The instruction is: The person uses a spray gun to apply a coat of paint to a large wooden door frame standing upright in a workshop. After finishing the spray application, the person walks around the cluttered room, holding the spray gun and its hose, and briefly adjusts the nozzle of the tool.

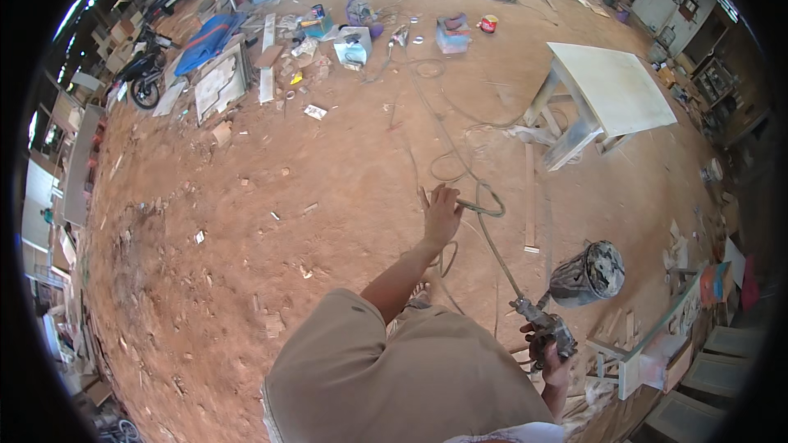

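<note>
My right hand (pixel 558 367), low on the right, is closed around a dark, paint-stained spray gun (pixel 546 330). A thin hose (pixel 497 250) runs up from the gun and loops across the floor. Ahead of my body, my left hand (pixel 443 212) reaches out with curled fingers. It appears to grip a bend of that hose; the palm side is hidden. Just beyond the gun is a dark cylindrical container (pixel 570 280) smeared with white and black at its top. Whether it touches the gun I cannot tell.
A pale-topped table (pixel 620 90) stands at the far right, and a long wooden strip (pixel 530 197) lies near it. Hose coils (pixel 447 166) cross the dirt floor. Farther off are boxes (pixel 353 47), a red tub (pixel 488 24), a blue tarp (pixel 209 43) and a motorcycle (pixel 146 78). A wooden frame (pixel 636 361) sits lower right.
</note>
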Demonstrator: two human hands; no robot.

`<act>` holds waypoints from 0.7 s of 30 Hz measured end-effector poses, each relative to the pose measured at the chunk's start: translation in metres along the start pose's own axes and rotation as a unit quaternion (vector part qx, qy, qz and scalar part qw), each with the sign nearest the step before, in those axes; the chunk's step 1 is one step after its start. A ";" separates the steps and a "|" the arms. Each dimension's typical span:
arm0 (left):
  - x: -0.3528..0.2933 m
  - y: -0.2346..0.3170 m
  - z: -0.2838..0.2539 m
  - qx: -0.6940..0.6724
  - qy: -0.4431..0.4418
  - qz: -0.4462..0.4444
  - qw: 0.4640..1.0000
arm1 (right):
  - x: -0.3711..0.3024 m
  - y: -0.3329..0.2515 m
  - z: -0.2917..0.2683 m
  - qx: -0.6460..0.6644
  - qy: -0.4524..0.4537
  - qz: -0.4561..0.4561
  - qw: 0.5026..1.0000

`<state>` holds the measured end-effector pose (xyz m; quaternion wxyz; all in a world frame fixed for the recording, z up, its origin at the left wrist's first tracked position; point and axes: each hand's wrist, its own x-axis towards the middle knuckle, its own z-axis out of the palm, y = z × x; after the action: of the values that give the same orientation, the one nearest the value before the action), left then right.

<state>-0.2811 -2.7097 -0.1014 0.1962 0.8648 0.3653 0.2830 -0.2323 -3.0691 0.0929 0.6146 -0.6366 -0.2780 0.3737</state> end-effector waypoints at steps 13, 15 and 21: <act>-0.077 -0.036 -0.180 -0.250 -0.196 -0.149 0.936 | 0.059 0.032 -0.088 -0.078 0.007 -0.017 0.997; -0.092 -0.036 -0.209 -0.402 -0.267 -0.289 0.827 | 0.067 0.046 -0.101 -0.070 -0.001 0.011 0.997; -0.152 -0.044 -0.221 -0.712 -0.219 -0.310 0.591 | 0.059 0.095 -0.136 -0.068 -0.021 0.029 0.997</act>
<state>-0.5309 -2.7641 -0.0100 0.8994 0.3197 0.2398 0.1773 -0.0980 -3.1074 -0.0136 0.5528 -0.6765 -0.2973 0.3852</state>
